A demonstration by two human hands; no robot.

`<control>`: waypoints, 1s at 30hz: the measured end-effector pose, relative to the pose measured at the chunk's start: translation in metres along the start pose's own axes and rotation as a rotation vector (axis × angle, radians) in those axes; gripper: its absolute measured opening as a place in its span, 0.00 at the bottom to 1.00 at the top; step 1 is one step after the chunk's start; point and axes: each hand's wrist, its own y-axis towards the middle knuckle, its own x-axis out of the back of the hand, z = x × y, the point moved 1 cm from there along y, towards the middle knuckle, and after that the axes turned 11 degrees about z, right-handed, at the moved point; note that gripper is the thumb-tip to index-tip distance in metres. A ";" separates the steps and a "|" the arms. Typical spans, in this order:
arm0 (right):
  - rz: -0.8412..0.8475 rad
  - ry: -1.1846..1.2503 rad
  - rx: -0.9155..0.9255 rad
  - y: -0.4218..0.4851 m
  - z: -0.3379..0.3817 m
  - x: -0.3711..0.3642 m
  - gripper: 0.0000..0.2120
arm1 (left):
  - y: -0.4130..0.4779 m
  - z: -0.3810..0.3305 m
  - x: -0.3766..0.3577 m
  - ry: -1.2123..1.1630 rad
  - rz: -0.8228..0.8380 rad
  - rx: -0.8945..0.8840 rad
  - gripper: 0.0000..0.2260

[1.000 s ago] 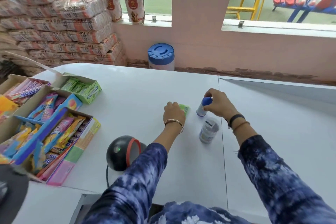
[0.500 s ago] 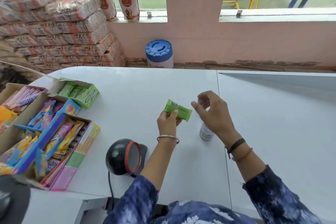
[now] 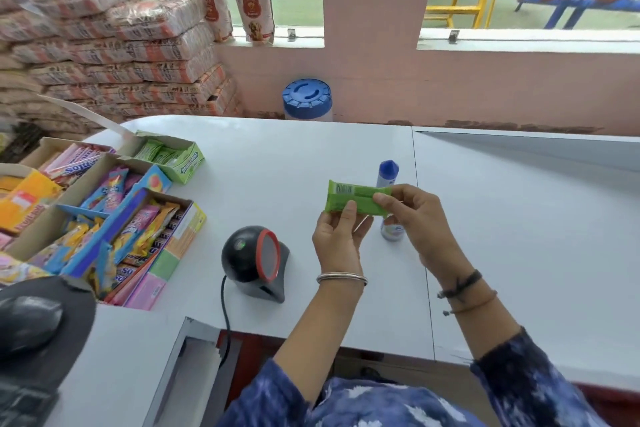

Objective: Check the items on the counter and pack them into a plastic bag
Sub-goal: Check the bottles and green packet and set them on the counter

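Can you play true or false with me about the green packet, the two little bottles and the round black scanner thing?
1. Both hands hold the green packet. True: the left hand pinches its lower edge and the right hand grips its right end.
2. The green packet is lying flat on the counter. False: it is lifted above the white counter.
3. The blue-capped bottle stands upright. True.
4. The scanner is to the right of the hands. False: it sits to their left.
5. The other small bottle is partly hidden behind the right hand. True.
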 end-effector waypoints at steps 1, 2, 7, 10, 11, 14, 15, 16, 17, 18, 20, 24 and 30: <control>0.013 -0.008 -0.025 -0.003 -0.005 -0.006 0.01 | -0.001 0.003 0.008 -0.032 -0.041 0.025 0.04; 0.026 -0.032 -0.042 -0.006 -0.012 -0.014 0.01 | -0.004 0.006 0.017 -0.084 -0.081 0.052 0.04; 0.085 -0.302 0.042 -0.024 -0.038 -0.072 0.04 | -0.010 0.019 0.069 -0.247 -0.256 0.090 0.14; 0.142 -0.407 0.151 -0.033 -0.041 -0.092 0.05 | -0.008 0.022 0.091 -0.261 -0.279 0.095 0.21; 0.156 -0.423 0.169 -0.035 -0.041 -0.096 0.06 | -0.006 0.024 0.098 -0.268 -0.283 0.098 0.21; 0.170 -0.450 0.202 -0.037 -0.041 -0.098 0.05 | -0.003 0.026 0.104 -0.263 -0.278 0.107 0.20; 0.170 -0.454 0.209 -0.037 -0.041 -0.097 0.05 | -0.004 0.027 0.104 -0.277 -0.275 0.088 0.20; 0.166 -0.467 0.223 -0.036 -0.040 -0.094 0.05 | -0.004 0.026 0.101 -0.271 -0.272 0.069 0.20; 0.155 -0.494 0.244 -0.036 -0.040 -0.090 0.04 | -0.005 0.024 0.097 -0.238 -0.259 0.054 0.20; 0.137 -0.537 0.272 -0.035 -0.042 -0.083 0.04 | -0.005 0.022 0.090 -0.170 -0.234 0.049 0.19; 0.091 -0.678 0.329 -0.032 -0.048 -0.063 0.04 | -0.002 0.020 0.078 0.034 -0.158 0.070 0.22; 0.029 -1.098 0.437 -0.024 -0.077 -0.017 0.03 | 0.011 0.035 0.066 0.976 0.096 -0.108 0.23; 0.042 -1.447 0.412 -0.021 -0.126 0.025 0.10 | 0.021 0.069 0.076 1.799 0.311 -0.120 0.24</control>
